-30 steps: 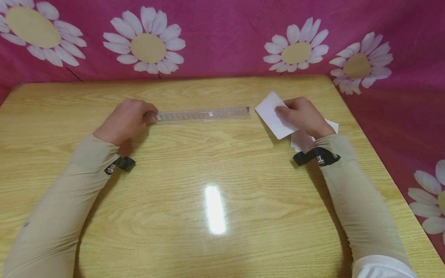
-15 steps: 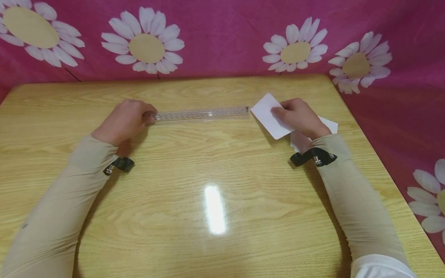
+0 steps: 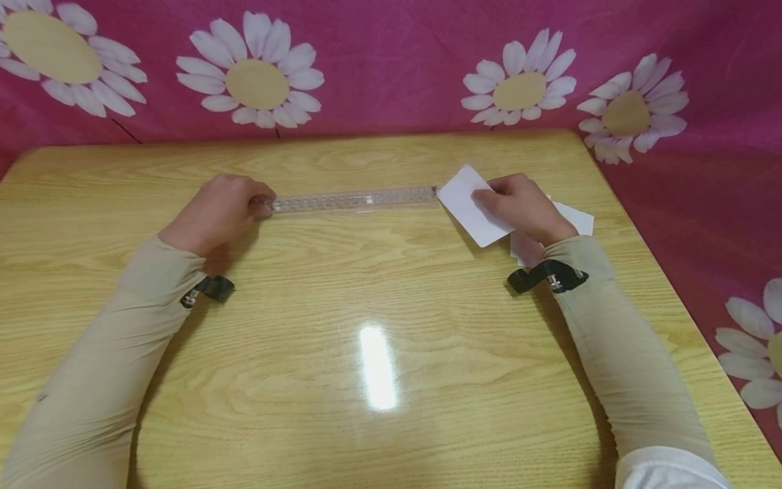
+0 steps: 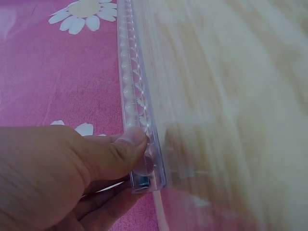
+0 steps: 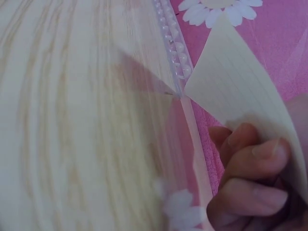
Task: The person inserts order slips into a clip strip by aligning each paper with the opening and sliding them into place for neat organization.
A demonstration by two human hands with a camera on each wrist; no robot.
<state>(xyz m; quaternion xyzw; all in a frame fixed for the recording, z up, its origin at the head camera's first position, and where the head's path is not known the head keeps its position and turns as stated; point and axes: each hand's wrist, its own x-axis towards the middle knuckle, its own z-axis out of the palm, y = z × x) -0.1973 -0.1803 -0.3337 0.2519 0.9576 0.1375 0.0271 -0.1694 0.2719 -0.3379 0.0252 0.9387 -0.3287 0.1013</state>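
Note:
A long, narrow clear plastic case (image 3: 354, 200), with a row of clear round beads or bubbles along it, lies crosswise in the head view. My left hand (image 3: 222, 209) pinches its left end; the left wrist view shows the thumb (image 4: 134, 136) on top of the case and fingers beneath. In my right hand (image 3: 527, 205) is a small white piece of paper (image 3: 469, 208), held between thumb and fingers and tilted up. The paper's left corner is right at the case's right end, and in the right wrist view the fingers curl under its lower edge.
More white paper pieces (image 3: 574, 219) lie on the wooden table (image 3: 379, 292) under the right wrist, partly hidden by it. A pink cloth (image 3: 391, 68) with white daisies hangs behind the table and along its right side. A light glares on the tabletop.
My right hand has moved slightly left with the white paper, bringing its corner to the case's right end. The left hand and the case have stayed in place.

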